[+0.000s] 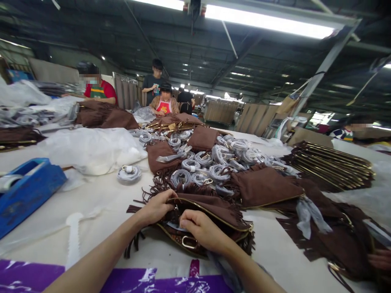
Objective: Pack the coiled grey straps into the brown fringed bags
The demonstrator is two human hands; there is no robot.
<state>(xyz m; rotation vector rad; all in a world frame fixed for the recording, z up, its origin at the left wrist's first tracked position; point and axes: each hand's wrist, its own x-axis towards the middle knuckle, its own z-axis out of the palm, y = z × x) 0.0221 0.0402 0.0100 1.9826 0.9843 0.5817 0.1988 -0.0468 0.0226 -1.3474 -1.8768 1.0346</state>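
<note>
Factory hall under strip lights; long white table point(100, 195) in the foreground.

Fingers point(170, 194) of the left hand point(157, 207): curled shut over the upper, zip-edged lip of a brown fringed bag point(220, 211), gripping it. Fingers point(187, 221) of the right hand point(203, 232): bent and pinched closed just inside the bag's mouth, on the lower lip; what lies under the tips too hidden to tell. Both hands close together, not touching.

Bag: flat on the table's near edge, mouth held open toward the wearer, fringe spread to the left, gold ring point(189, 242) just below the right hand.

Behind the bag: heap of wrapped grey coils point(198, 167) lying over more brown bags; one coil point(129, 173) apart to the left. Further left: white plastic sheet point(91, 148) and blue tape dispenser point(27, 191). To the right: stack point(332, 162) of gold-edged brown pieces; another person's hand point(380, 258) at the frame's edge. Nearest the wearer: purple cloth point(30, 276).

At the table's far end: co-workers, one in a red shirt point(104, 89).
</note>
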